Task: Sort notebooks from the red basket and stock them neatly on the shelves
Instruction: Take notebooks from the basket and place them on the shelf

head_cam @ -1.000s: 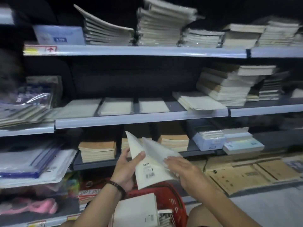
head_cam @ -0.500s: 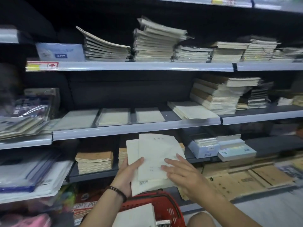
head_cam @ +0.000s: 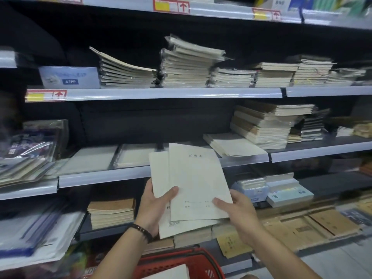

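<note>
— Cream paper, thin covers: what are the hands holding?

— Two pale cream paper notebooks, fanned one over the other. The front notebook (head_cam: 198, 184) stands nearly upright, with small printed characters near its top. The rear notebook (head_cam: 159, 174) shows at its left and below it, with a barcode near the bottom edge.

— How do the fingers sit?

— The left hand (head_cam: 154, 206) grips the rear notebook. Its thumb lies across the cover with the tip touching the front notebook's left edge; the other fingers are hidden behind. A dark beaded bracelet (head_cam: 142, 232) circles that wrist. The right hand (head_cam: 239, 212) pinches the front notebook's lower right corner, thumb on the cover, fingers out of sight underneath.

— And around them?

— Up and left of the left thumb runs the grey metal shelf edge (head_cam: 104, 176), with a flat spiral-bound pad (head_cam: 134, 156) lying on that shelf. Up and right of the right thumb leans a tall stack of cream and brown notebooks (head_cam: 261, 127). Left of the left knuckles sits a low pile of brown-covered notebooks (head_cam: 111, 212). Below both wrists is the red plastic basket (head_cam: 203, 264), a white book (head_cam: 171, 272) inside it.
</note>
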### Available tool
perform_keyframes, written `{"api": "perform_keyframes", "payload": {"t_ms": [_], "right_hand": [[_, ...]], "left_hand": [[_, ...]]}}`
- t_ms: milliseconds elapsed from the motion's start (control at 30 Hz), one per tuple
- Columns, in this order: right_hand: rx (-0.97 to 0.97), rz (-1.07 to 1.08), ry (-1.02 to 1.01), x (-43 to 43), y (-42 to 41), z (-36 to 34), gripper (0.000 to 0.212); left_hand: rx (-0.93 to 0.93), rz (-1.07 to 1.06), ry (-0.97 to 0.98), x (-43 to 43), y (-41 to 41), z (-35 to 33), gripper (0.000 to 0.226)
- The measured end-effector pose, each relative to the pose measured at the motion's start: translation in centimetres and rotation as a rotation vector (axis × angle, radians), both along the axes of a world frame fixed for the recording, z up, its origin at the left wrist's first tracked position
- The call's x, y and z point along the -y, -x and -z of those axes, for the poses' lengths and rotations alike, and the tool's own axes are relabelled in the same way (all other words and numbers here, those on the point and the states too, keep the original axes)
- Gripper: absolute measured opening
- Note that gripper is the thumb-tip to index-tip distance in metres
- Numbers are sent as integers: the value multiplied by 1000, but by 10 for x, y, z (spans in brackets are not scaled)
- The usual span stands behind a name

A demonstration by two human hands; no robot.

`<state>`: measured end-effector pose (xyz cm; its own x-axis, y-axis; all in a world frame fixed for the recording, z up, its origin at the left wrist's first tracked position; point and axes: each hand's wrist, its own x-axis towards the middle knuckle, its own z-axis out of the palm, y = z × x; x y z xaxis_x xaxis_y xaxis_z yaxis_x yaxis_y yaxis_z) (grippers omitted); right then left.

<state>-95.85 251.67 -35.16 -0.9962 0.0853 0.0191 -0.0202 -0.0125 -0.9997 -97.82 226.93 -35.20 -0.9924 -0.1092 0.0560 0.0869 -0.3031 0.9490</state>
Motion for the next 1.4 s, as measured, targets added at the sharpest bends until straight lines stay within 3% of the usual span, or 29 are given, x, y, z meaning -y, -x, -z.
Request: {"api": "perform_keyframes", "payload": {"t_ms": [100, 433, 667, 800, 900, 933, 1000, 1067, 1200, 1267, 1333, 1400], "right_hand": [[-147, 123, -185, -1, 4, -24, 22], [8, -2, 328, -85, 93, -105, 29], [112, 247, 266, -142, 191, -116, 8], [213, 360, 249, -156, 213, -87, 16], [240, 501, 289, -159, 218, -71, 8], [237, 579, 244, -158, 217, -68, 5], [223, 736, -46, -152, 208, -65, 22], [90, 746, -305, -133, 188, -69, 27], [-408, 142, -636, -92, 130, -72, 29], [-560, -95, -994, -76, 107, -68, 57], [-578, -75, -1238, -62, 97, -62, 79], [-587, 48, -1097, -56, 97, -61, 59]], "left_hand": [[-29, -13, 50, 0, 7, -14, 42], [-14, 59, 120, 16, 36, -48, 50], [-56, 134, 190, 4, 55, -61, 59], [-55, 126, 186, -11, 71, -67, 56], [-53, 155, 153, -23, 82, -72, 52], [-52, 165, 138, -28, 86, -74, 50], [-38, 173, 105, -39, 93, -79, 49], [-24, 174, 71, -52, 102, -85, 50], [-24, 144, 37, -80, 118, -101, 45], [-43, 118, 26, -96, 124, -110, 42], [-60, 80, 33, -113, 129, -117, 43], [-69, 69, 40, -128, 133, -125, 39]]}}
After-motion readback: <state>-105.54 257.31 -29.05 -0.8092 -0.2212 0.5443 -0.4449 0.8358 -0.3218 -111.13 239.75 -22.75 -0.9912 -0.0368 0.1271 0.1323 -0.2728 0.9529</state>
